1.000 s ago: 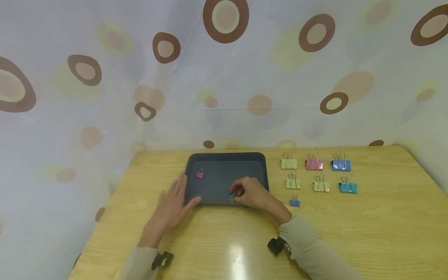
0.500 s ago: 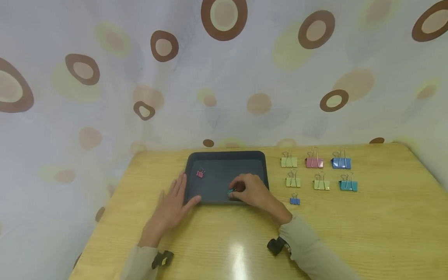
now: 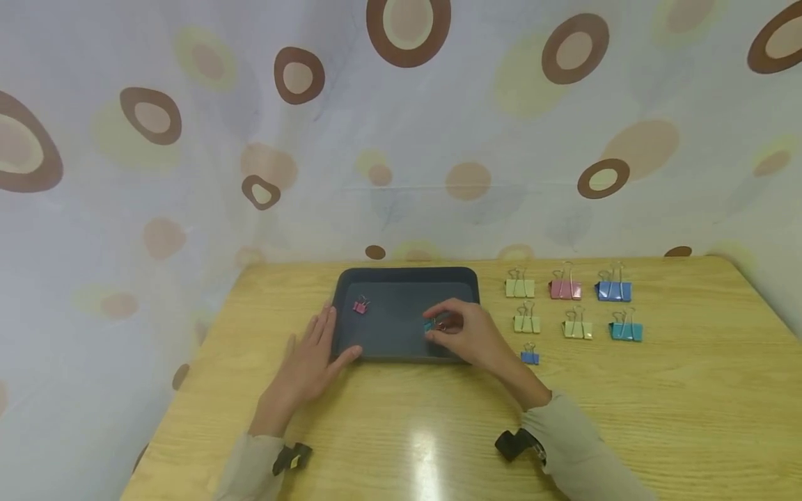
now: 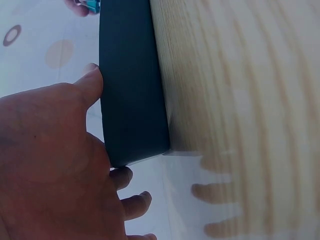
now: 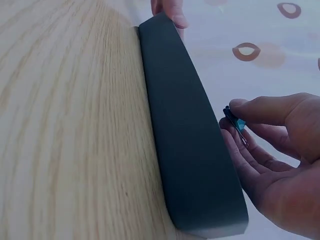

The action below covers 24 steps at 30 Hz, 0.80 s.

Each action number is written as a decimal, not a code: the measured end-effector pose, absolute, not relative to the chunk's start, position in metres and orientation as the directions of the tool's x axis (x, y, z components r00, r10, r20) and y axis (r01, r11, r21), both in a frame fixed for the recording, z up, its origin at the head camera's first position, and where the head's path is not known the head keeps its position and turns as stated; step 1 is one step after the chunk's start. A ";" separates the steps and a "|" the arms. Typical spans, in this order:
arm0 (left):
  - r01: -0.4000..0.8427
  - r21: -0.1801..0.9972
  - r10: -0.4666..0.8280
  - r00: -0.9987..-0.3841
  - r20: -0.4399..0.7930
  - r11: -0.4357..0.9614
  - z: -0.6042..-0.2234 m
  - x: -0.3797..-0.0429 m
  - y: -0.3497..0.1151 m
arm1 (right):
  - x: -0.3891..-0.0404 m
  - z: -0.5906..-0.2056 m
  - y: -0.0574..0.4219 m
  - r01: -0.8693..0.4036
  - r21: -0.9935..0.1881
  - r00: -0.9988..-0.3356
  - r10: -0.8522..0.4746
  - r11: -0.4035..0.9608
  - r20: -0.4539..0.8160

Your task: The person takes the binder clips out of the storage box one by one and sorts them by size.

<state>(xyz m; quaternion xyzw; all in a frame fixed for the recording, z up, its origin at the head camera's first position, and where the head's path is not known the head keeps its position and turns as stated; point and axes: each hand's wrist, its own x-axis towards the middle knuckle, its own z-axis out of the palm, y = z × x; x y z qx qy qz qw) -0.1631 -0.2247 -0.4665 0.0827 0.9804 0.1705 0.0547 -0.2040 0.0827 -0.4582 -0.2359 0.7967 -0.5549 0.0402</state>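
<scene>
Above the front right part of the dark tray [image 3: 388, 359], my right hand [image 3: 466, 332] pinches a small teal binder clip [image 3: 429, 325] between thumb and fingertips. In the right wrist view the teal clip [image 5: 235, 119] is lifted clear of the tray's rim, one wire handle pointing down. My left hand [image 3: 307, 362] rests against the tray's left side, fingers straight, with the thumb on the front rim. The left wrist view shows that thumb [image 4: 91, 82] touching the tray wall [image 4: 132, 95]. A small pink binder clip [image 3: 360, 307] lies in the tray's left part.
Right of the tray, several binder clips stand in rows on the wooden table [image 3: 388, 431]: pale green [image 3: 520, 287], pink [image 3: 566, 289], blue [image 3: 614, 291], teal [image 3: 626, 331], and a small blue one [image 3: 530, 358] nearest me. A patterned curtain [image 3: 413, 139] hangs behind the table.
My right hand has lifted the teal binder clip up off the tray's front right area and moved slightly right and away from me. The left hand stays in place at the tray.
</scene>
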 end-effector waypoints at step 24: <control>0.147 0.337 0.185 -0.979 -0.081 0.930 -0.464 -0.162 -0.224 | -0.193 -0.457 0.149 -0.202 -0.978 -0.894 -0.417 0.053 0.162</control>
